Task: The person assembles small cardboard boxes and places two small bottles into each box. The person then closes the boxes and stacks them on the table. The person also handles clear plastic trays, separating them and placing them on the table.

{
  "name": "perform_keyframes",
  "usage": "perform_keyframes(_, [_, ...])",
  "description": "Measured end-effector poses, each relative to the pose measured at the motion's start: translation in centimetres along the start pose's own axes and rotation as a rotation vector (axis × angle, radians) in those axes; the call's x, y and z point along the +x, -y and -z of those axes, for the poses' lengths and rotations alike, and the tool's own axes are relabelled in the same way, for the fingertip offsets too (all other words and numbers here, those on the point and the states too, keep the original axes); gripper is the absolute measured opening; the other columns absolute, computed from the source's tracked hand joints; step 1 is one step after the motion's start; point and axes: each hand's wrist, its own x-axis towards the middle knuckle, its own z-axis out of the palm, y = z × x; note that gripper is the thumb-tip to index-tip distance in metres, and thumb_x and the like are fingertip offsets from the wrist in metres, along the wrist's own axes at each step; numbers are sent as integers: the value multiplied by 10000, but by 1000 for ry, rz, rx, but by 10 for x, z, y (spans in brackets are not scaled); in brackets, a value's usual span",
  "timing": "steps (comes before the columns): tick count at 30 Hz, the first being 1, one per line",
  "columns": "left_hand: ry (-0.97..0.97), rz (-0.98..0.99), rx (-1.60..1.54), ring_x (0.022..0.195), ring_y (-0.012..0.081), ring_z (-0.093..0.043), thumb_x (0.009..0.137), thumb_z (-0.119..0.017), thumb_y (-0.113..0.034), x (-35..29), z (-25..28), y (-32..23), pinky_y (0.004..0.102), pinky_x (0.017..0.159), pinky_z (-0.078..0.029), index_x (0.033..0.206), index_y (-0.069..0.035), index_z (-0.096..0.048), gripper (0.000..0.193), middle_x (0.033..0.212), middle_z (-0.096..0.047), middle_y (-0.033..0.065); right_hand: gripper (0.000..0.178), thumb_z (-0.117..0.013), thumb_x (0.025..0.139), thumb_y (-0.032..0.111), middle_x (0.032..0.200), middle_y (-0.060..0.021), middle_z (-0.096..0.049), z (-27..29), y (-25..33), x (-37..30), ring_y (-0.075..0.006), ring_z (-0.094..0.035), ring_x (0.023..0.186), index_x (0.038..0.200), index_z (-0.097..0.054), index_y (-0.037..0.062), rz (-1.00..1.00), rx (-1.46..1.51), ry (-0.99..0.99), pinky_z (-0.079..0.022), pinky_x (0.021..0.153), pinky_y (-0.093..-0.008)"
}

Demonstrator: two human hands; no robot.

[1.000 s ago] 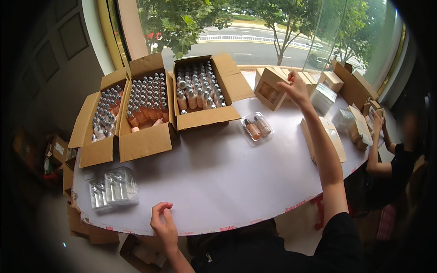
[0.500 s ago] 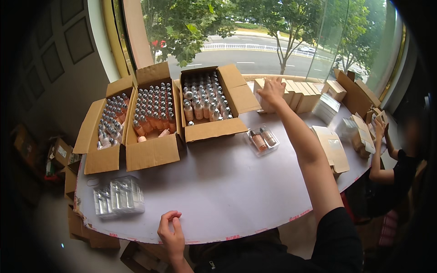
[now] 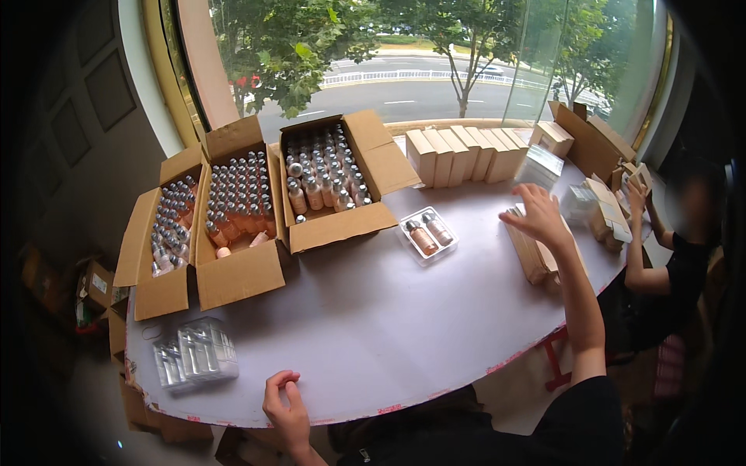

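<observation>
My right hand (image 3: 538, 217), fingers bent but apart, is over a row of flat cream cartons (image 3: 534, 252) on the table's right side. Its fingertips are near the cartons' far end; whether they touch cannot be told. I see nothing in its grasp. My left hand (image 3: 285, 408) hangs loosely curled and empty at the table's front edge, thumb apart from the fingers. Between my hands and the back sits a clear plastic tray (image 3: 430, 236) with two pinkish bottles with silver caps. Behind it, several cream cartons (image 3: 451, 158) stand upright in a row.
Three open cardboard boxes (image 3: 242, 276) of silver-capped bottles (image 3: 237, 186) stand at left. Stacked clear trays (image 3: 196, 355) lie near the left front edge, more clear packaging (image 3: 540, 166) at back right. Another person (image 3: 660, 272) handles cartons at far right. A window (image 3: 388, 70) is behind.
My right hand has left the upright cartons at the back and moved right and nearer, to the flat cartons. My left hand stays by the front edge. The view has shifted slightly.
</observation>
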Motion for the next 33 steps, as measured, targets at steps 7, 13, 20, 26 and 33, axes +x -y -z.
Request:
perform_keyframes(7, [58, -23, 89, 780, 243, -582, 800, -470, -3, -1, -1, 3, 340, 744, -455, 921, 14, -556, 150, 824, -623, 116, 714, -725, 599, 525, 1220, -182, -425, -11, -63, -76, -371, -418, 1117, 1028, -475, 12, -322, 231, 126, -338, 879, -586])
perform_keyframes(13, [84, 0, 84, 809, 243, -572, 805, -473, -13, 1, -4, 3, 351, 769, -441, 938, 5, -557, 158, 831, -624, 116, 744, -714, 593, 514, 1316, -219, -301, -5, -60, -77, -358, -380, 1178, 1081, -443, 23, -478, 256, 85, -309, 933, -511])
perform_keyframes(20, [103, 12, 110, 835, 236, -565, 806, -488, -30, 2, -7, -5, 349, 814, -418, 941, -9, -566, 157, 846, -631, 90, 939, -728, 578, 503, 1427, -233, -205, -3, -77, -88, -358, -286, 1291, 1320, -347, 71, -309, 318, -63, -252, 986, -545])
perform_keyframes(26, [106, -117, 270, 828, 230, -579, 803, -536, -61, 2, -6, -10, 344, 798, -410, 944, -44, -581, 149, 861, -640, 60, 895, -719, 608, 484, 1397, -250, -257, -1, -54, -83, -379, -263, 1290, 1299, -370, 35, -343, 125, 160, -262, 1038, -419])
perform_keyframes(33, [110, -216, 276, 831, 234, -598, 796, -547, -75, 2, 0, -14, 341, 794, -419, 928, -53, -585, 139, 856, -648, 54, 831, -695, 644, 400, 1396, -259, -242, -17, -98, -79, -396, -261, 1283, 1305, -341, 41, -239, 261, 179, -242, 1042, -427])
